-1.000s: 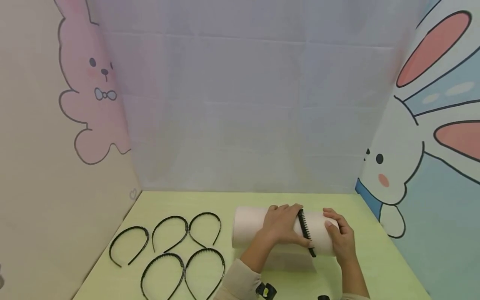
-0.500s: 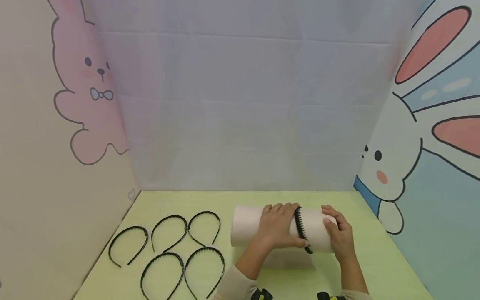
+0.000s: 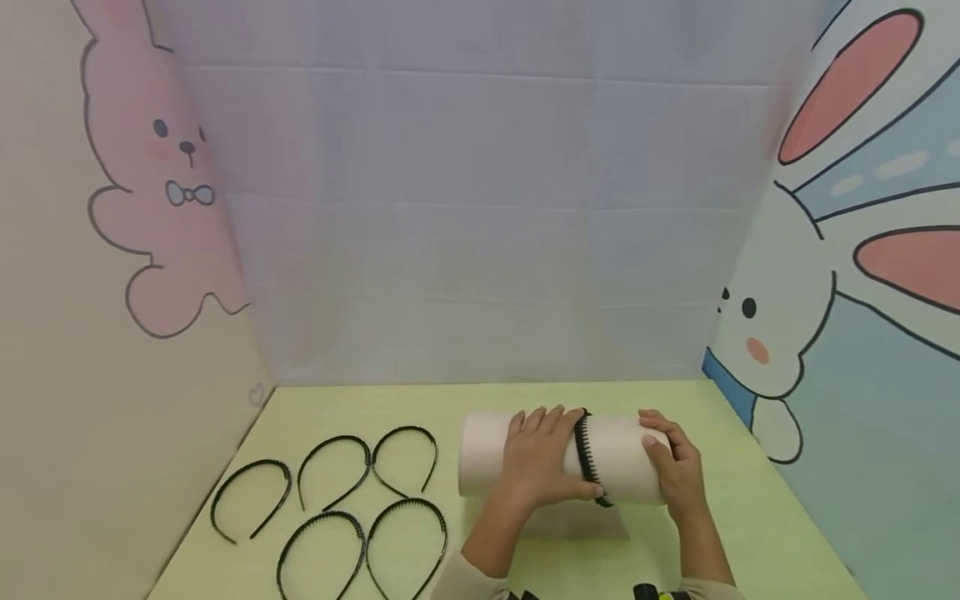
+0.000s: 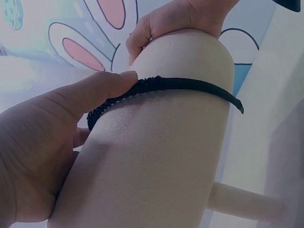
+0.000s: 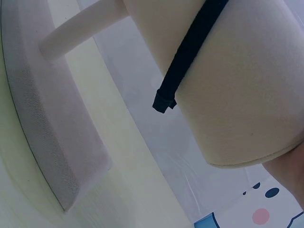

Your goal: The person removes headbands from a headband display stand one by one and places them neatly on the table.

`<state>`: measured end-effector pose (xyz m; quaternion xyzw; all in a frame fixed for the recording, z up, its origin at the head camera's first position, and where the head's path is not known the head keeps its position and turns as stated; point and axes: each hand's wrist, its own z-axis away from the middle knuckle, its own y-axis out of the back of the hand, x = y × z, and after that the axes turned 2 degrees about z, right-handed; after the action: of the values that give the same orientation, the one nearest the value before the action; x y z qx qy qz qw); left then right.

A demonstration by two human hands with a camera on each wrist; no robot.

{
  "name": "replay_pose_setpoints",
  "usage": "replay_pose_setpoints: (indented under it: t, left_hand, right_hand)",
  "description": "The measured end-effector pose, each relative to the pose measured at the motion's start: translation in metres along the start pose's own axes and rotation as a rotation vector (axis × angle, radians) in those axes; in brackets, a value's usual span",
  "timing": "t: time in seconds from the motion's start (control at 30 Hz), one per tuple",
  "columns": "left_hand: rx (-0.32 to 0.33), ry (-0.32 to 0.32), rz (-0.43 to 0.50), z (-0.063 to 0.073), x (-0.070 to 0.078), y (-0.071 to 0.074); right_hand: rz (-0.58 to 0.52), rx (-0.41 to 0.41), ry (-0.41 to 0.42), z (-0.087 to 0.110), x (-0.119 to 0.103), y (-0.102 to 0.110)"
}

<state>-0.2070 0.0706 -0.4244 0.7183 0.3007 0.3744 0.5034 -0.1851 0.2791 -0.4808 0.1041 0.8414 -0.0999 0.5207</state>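
Note:
A black toothed headband (image 3: 587, 454) sits around a pale padded cylinder (image 3: 626, 458), right of its middle. My left hand (image 3: 538, 467) lies over the cylinder with fingers spread, its thumb and index fingertip on the headband. In the left wrist view, the thumb presses the headband's toothed band (image 4: 190, 84). One end of the headband (image 5: 164, 99) hangs free past the cylinder's underside in the right wrist view. My right hand (image 3: 681, 467) grips the cylinder's right end, fingers at the top and thumb in front. The left hand's other fingertips rest on the cylinder's top.
A short post (image 5: 85, 31) joins the cylinder to a flat padded base (image 3: 577, 521) on the green table (image 3: 750, 517). Several black headbands (image 3: 411, 501) lie on the table's left side. A white sheet (image 3: 480, 250) hangs behind, with bunny-printed walls at both sides.
The left hand and the headband have slid a little leftward along the cylinder. The right hand keeps its hold on the right end. The head view has shifted slightly.

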Motion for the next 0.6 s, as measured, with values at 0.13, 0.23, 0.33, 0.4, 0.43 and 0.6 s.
replay_pose_setpoints:
  t: [0.13,0.23,0.33,0.4,0.43,0.6]
  left_hand:
    - [0.012,0.018,0.013,0.004,-0.005,0.002]
    - [0.018,0.027,0.02,0.007,-0.009,0.003]
    - [0.031,0.029,0.023,0.01,-0.013,0.004]
    - [0.042,0.027,0.028,0.013,-0.016,0.006]
    - [0.05,0.025,0.03,0.014,-0.017,0.007]
    - [0.081,0.021,0.047,0.019,-0.024,0.01]
  right_hand:
    - [0.006,0.002,-0.017,-0.001,0.0,-0.001]
    - [0.018,0.014,-0.036,0.0,0.0,-0.002]
    - [0.036,0.022,-0.059,0.001,-0.002,-0.002]
    - [0.043,0.023,-0.072,0.002,-0.003,-0.002]
    - [0.047,0.024,-0.075,0.002,-0.004,-0.002]
    - [0.042,0.035,-0.068,0.001,-0.005,-0.002]
